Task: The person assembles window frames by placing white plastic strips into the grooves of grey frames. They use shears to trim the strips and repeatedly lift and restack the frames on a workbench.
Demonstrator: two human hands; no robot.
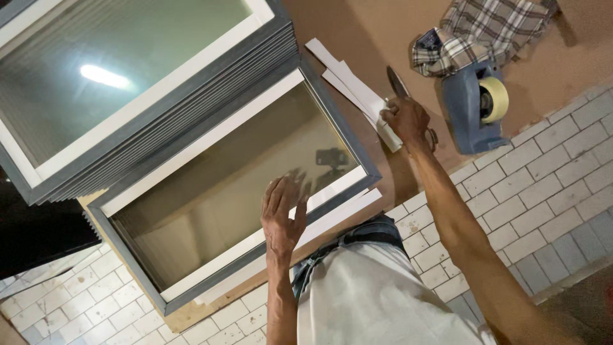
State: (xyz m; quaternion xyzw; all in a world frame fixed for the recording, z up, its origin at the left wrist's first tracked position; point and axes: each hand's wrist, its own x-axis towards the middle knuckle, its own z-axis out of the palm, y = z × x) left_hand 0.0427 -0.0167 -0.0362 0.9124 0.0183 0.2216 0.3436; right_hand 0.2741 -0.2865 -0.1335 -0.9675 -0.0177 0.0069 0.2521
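Frame under hand: grey-edged glass frame with white inner border, lying flat on the brown tabletop; its near long side runs just inside the tabletop's edge, so it is fully carried.
Left hand: left hand spread flat, fingers apart, over the near right part of the glass, holding nothing; it looks placed to steady the frame, though contact with the pane cannot be told for sure.
Right hand: right hand with grip closed on a white strip or small block just past the frame's right corner; a dark blade stands up behind the knuckles, and whether this hand holds it cannot be told.
White strips: loose white strips lying slantwise along the frame's right short side, within reach of the right hand.
Stack: stack of like frames on the far left, edges stepped, overlapping the far side of the flat frame; no open room that way.
Tape dispenser: blue tape dispenser with pale roll, right of the right hand, near but apart.
Cloth: checked cloth beyond the dispenser, touching its far end.
Open room: bare tabletop between strips and dispenser; white-tiled floor below the tabletop's near edge.
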